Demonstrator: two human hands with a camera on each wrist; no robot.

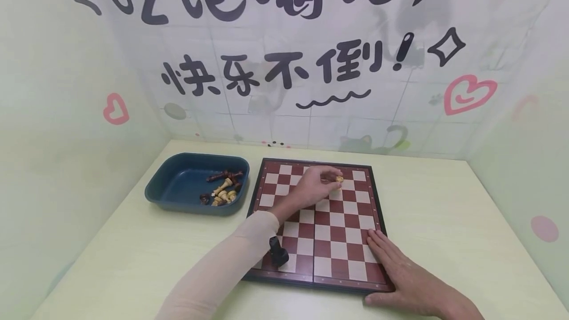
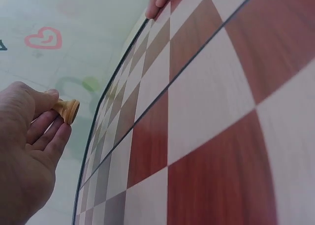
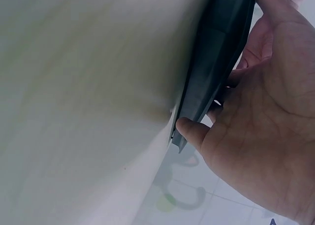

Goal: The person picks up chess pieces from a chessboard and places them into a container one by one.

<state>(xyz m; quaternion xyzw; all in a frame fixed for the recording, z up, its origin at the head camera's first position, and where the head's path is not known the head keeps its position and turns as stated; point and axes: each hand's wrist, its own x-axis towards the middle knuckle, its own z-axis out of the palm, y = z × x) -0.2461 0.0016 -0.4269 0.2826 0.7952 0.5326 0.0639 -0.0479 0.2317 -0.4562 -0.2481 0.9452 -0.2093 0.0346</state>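
A light-coloured chess piece (image 1: pixel 340 180) is pinched between the thumb and fingertips of my left hand (image 1: pixel 312 185), over the far right part of the chessboard (image 1: pixel 313 241). Its round base (image 2: pixel 73 112) points out past the fingers in the left wrist view, while its top is hidden in my grip. My right hand (image 1: pixel 406 273) rests at the board's near right corner, fingers stretched along the right edge. Its thumb (image 3: pixel 191 130) touches the dark side of the board in the right wrist view.
Left of the board stands a blue tray (image 1: pixel 166 204) with several dark and light chess pieces (image 1: pixel 225 192) lying in its right part. A small black device (image 1: pixel 278 253) shows beside my left sleeve, over the board. A wall (image 1: pixel 284 127) with printed lettering rises behind the table (image 1: pixel 449 221).
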